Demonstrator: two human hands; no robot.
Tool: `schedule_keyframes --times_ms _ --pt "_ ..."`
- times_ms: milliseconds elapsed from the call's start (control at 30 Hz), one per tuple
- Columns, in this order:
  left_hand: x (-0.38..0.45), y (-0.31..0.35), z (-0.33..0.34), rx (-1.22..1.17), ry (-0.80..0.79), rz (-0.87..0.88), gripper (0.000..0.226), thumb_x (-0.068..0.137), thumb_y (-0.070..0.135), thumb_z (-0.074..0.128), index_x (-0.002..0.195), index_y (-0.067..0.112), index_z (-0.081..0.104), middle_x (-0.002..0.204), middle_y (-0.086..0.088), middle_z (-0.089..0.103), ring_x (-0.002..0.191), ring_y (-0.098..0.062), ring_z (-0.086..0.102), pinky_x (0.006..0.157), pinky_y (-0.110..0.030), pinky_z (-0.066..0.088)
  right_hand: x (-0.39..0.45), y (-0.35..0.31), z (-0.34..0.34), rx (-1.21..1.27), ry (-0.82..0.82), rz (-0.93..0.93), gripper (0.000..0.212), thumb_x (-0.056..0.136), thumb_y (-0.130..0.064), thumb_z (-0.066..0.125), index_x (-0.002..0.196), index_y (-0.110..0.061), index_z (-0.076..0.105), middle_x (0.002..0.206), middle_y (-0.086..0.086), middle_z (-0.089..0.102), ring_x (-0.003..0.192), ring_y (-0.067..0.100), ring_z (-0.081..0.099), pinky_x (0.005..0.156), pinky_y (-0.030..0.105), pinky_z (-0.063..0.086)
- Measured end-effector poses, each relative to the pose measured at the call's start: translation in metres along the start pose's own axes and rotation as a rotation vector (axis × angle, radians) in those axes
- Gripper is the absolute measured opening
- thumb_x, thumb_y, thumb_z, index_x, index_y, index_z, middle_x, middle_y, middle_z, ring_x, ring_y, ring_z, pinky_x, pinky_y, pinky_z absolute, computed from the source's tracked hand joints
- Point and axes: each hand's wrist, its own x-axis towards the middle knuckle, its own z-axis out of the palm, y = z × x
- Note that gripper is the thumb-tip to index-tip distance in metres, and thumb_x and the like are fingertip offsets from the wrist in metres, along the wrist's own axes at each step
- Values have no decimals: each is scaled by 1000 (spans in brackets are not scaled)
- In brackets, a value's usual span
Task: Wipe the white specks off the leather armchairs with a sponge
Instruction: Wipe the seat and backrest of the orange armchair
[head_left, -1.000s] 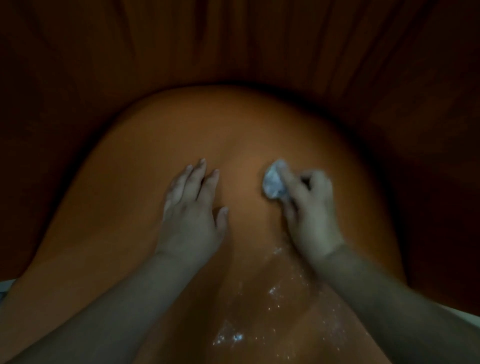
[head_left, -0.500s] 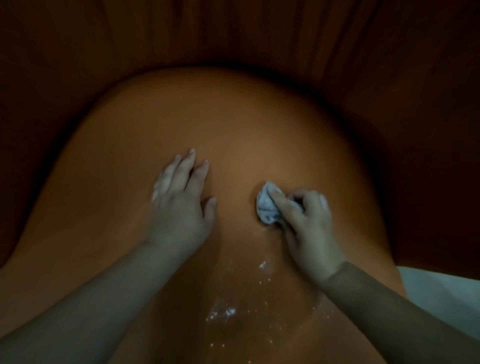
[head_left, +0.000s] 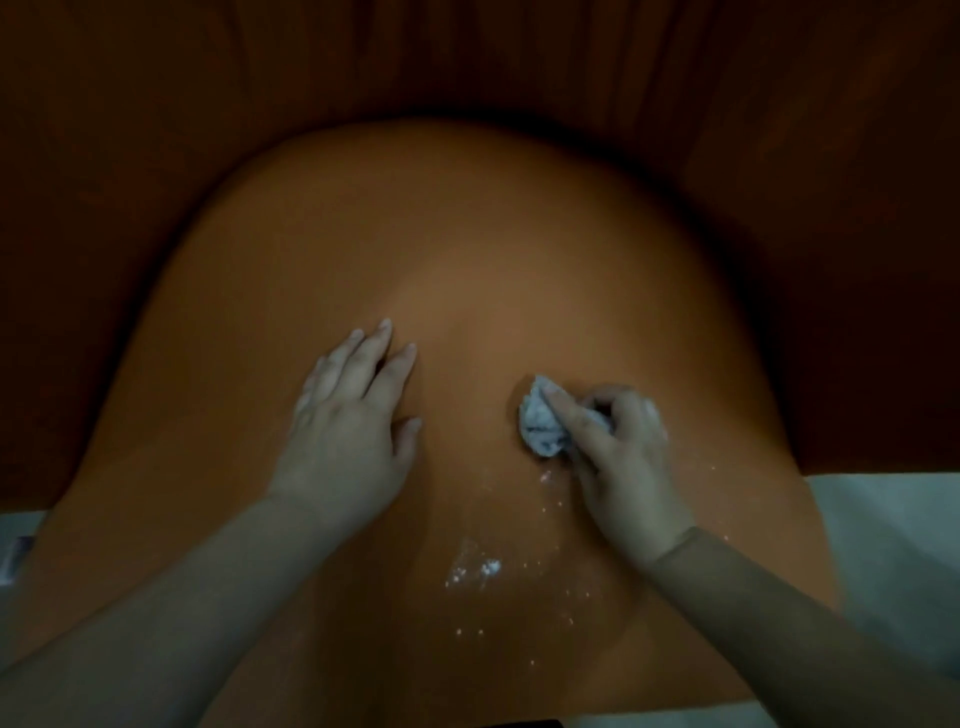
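The sponge (head_left: 543, 423) has been drawn back by the right hand (head_left: 621, 457) toward the white specks (head_left: 475, 569). The left hand (head_left: 348, 421) has been shifted slightly nearer too.

Plain orange-brown armchair (head_left: 467, 249), scattered white specks (head_left: 475, 569) near its front; pale grey-white sponge (head_left: 540, 426); dark brown pleated backdrop (head_left: 467, 57); pale floor (head_left: 883, 519).

Pale floor (head_left: 883, 530) at 4 o'clock, lower right, another strip at 9 o'clock along left edge. Small pale object (head_left: 15, 558) at far left edge, 8 o'clock, cut off by frame, too blurred to identify. Dark strip (head_left: 493, 723) at 6 o'clock, bottom edge, unclear.
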Motion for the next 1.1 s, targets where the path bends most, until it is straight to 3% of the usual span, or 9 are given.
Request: schedule_keyframes --times_ms 200,300,433,633,767,900,1000,1100 --pt "-27 -13 2 11 12 -36 64 92 32 56 150 25 29 159 5 14 147 -19 7 118 -39 9 48 -8 12 64 185 318 49 88 -1 57 135 -17 55 109 21 49 98 39 45 86 47 41" --pt "-40 -13 4 -1 21 -57 63 92 32 54 149 23 31 159 4 15 147 -19 8 118 -40 10 13 -43 30 124 88 148 53 84 2 61 134 -15 55 106 21 54 93 39 48 81 45 44" --pt "-60 -14 6 -38 50 -102 60 92 31 55 147 22 34 159 3 18 146 -19 9 118 -40 11 -33 -34 19 74 29 52 53 81 7 66 130 -12 59 101 22 57 86 41 52 75 50 48" --pt "-80 -33 16 -58 110 -127 58 90 25 59 144 18 40 156 -1 25 144 -22 16 116 -41 15 30 -36 35 61 200 287 49 90 -5 55 137 -16 52 114 21 48 103 38 43 89 43 39" --pt "-88 -34 24 -71 153 -117 58 88 20 61 143 14 42 154 -5 30 143 -25 20 116 -45 20 -2 -78 53 130 92 113 51 86 -3 61 135 -17 55 108 20 53 92 39 48 82 44 42" --pt "-94 -31 25 -113 187 -142 56 88 17 62 142 13 44 153 -5 32 143 -25 22 116 -44 20 -40 -56 31 43 -39 -109 54 79 4 69 130 -14 60 102 22 57 86 41 52 76 47 47" --pt "-97 -36 22 -129 204 -147 52 88 16 61 139 14 48 150 -3 36 139 -26 28 113 -47 28 -4 -33 23 -4 90 84 50 85 3 59 132 -14 58 108 26 51 96 43 47 83 49 43" --pt "-103 -46 17 -153 260 -160 49 86 13 61 134 13 54 142 -3 44 130 -28 36 108 -47 34 17 -53 36 96 137 240 50 88 -1 55 136 -15 54 114 23 46 105 40 43 93 45 38"
